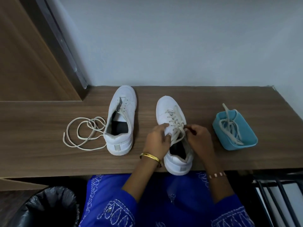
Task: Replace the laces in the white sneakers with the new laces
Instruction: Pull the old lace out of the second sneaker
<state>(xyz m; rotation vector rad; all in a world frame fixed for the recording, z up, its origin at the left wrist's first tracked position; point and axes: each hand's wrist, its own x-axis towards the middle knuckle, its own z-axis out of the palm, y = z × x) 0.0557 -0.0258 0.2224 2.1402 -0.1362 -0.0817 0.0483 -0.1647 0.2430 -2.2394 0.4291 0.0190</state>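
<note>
Two white sneakers stand toe-away on a wooden shelf. The left sneaker [122, 119] has its lace partly pulled out, and that lace [82, 133] trails in loose loops on the wood to its left. The right sneaker [173, 128] is laced up to the upper eyelets. My left hand [158, 139] holds this shoe's tongue and left side. My right hand [199, 138] pinches a lace strand [177, 135] near the top eyelets. A blue tub [236, 143] to the right holds a bundle of laces [231, 128].
The wooden shelf [213, 97] ends at a pale wall behind and a brown door panel [29, 63] at left. A bin with a black liner [49, 208] sits lower left. A dark metal rack [278, 199] stands lower right. My blue embroidered clothing fills the bottom.
</note>
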